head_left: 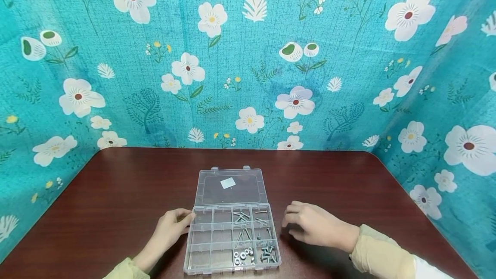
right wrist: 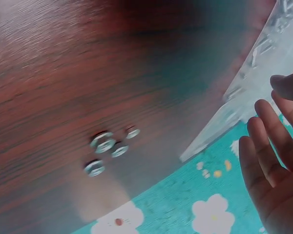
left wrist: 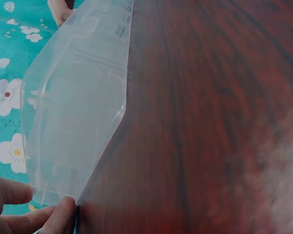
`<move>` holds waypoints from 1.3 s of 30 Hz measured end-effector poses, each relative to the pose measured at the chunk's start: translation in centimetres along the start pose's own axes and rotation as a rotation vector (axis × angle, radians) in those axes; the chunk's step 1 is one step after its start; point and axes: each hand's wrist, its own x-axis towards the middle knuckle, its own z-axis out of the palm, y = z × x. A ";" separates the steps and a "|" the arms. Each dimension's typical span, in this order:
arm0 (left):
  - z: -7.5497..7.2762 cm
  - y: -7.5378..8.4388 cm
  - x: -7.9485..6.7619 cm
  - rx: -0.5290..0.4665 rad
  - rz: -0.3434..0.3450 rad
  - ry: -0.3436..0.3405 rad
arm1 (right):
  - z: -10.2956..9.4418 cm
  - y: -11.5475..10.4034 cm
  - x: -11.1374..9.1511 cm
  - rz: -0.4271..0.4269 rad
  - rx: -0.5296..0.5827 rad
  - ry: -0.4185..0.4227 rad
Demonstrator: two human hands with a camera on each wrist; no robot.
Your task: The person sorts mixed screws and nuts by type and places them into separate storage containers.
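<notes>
A clear plastic compartment box lies on the table, its lid swung back flat behind it. My left hand pinches the box's left wall near the far corner; thumb and fingertips appear there in the left wrist view. Several screws, nuts and short bolts occupy the right two columns. Just right of the box hovers my right hand, its fingers loosely bent around nothing. Several metal rings, nuts or washers, lie on the table in the right wrist view.
The dark red wood table spreads on both sides of the box. Behind it and along both sides hangs a turquoise floral cloth. A white label shows on the lid.
</notes>
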 end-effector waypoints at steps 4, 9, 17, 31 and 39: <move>0.0 0.0 0.0 0.006 0.001 0.000 | -0.1 1.1 -0.6 0.095 0.037 -0.009; 0.0 0.0 -0.1 0.004 0.002 -0.004 | -0.4 2.4 -1.5 0.304 0.138 -0.106; -0.1 0.0 0.1 0.010 -0.001 -0.011 | -0.2 4.5 -2.4 0.463 0.227 -0.109; -0.2 0.3 0.2 -0.014 -0.009 0.008 | 0.7 6.0 -4.0 0.638 0.234 -0.016; -0.1 0.4 0.3 -0.026 -0.005 0.013 | 1.3 6.6 -4.5 0.634 0.191 -0.019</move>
